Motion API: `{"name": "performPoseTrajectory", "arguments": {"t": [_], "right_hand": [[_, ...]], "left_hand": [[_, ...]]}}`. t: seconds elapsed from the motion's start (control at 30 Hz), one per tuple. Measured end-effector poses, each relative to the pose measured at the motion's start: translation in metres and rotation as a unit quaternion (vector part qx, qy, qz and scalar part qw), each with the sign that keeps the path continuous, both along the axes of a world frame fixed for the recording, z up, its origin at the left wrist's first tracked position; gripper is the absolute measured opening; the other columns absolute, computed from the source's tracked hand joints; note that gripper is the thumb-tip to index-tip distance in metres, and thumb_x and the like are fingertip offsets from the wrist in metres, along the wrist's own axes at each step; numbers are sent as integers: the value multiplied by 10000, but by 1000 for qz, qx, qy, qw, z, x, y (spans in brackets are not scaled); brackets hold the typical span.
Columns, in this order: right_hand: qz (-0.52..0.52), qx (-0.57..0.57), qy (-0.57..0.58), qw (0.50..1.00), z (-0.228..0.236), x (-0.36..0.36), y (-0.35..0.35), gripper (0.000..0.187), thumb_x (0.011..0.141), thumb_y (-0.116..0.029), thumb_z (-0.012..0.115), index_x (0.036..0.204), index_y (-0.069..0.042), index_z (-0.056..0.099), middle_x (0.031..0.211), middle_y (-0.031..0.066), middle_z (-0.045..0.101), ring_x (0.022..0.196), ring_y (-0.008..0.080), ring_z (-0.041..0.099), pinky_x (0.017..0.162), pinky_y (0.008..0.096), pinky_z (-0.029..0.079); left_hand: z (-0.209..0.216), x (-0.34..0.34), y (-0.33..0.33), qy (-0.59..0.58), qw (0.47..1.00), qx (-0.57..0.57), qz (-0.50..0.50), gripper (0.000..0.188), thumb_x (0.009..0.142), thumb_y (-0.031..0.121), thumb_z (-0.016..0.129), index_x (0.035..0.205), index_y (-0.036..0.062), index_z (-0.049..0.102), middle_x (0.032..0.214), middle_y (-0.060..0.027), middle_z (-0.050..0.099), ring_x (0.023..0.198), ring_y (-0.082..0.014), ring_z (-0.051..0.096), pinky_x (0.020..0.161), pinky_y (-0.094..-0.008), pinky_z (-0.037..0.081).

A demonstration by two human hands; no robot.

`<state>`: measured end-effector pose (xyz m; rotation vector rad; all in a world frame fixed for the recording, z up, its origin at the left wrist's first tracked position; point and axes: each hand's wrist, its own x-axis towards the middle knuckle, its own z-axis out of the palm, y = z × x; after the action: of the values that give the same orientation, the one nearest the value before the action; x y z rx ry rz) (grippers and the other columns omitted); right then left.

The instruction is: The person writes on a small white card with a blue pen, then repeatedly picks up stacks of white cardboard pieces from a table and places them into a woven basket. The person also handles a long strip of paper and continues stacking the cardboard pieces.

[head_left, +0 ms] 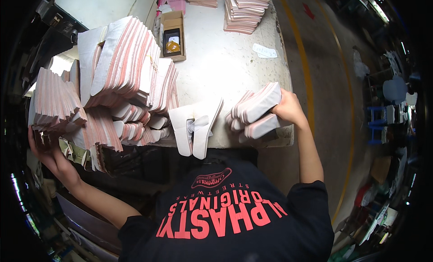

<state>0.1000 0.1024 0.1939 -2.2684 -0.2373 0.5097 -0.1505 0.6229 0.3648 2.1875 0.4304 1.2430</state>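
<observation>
- The right hand [288, 109] is clamped on a fanned bundle of pink-and-white insoles [257, 113] at the table's [225, 59] front right corner.
- The left hand [49, 156] reaches off the table's left edge — fingers curled under a leaning insole stack [54, 104].
- Two white insoles [195, 126] overhang the front edge, between the hands.
- A small cardboard box [173, 34] sits toward the back, beside large piles [126, 63].

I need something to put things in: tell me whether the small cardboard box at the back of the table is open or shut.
Open. The small cardboard box has no lid over it, and its dark inside shows from above, with a white item and a round amber one lying in it.
</observation>
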Motion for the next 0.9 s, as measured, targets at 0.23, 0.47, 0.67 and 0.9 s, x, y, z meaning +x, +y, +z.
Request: {"name": "performPoseTrajectory", "arguments": {"t": [0.23,0.47,0.67,0.9], "right_hand": [[-147,-124,-29,981,-40,10,-61,504,755,-213,811,1189,26,720,1118,238,774,1091,357,750,953,419,574],[-267,320,77,906,11,3,-93,343,963,-148,609,1266,-3,680,1069,72,732,929,141,713,782,288,582],[-107,435,166,878,37,-37,-24,309,995,-145,576,1234,32,662,1079,91,731,873,123,714,712,270,588],[-76,352,216,908,16,-94,79,559,991,-244,659,1450,42,516,1314,139,652,1189,205,633,941,350,561]], "left_hand": [[-1,-3,-1,10,1000,19,8,585,1060,50,511,1618,3,346,1580,-211,443,1452,-299,452,1230,-444,333],[-2,-5,-22,-38,981,164,93,535,1041,-6,539,1543,-83,373,1570,-240,470,1466,-322,463,1239,-457,346],[-61,20,-123,-198,939,61,-274,490,1007,252,676,1358,43,407,1375,-297,539,1302,-420,571,1103,-532,480],[-159,61,-264,169,729,-487,-450,1185,894,277,888,1663,10,26,1650,-211,310,1535,-296,357,1262,-462,305]]}}
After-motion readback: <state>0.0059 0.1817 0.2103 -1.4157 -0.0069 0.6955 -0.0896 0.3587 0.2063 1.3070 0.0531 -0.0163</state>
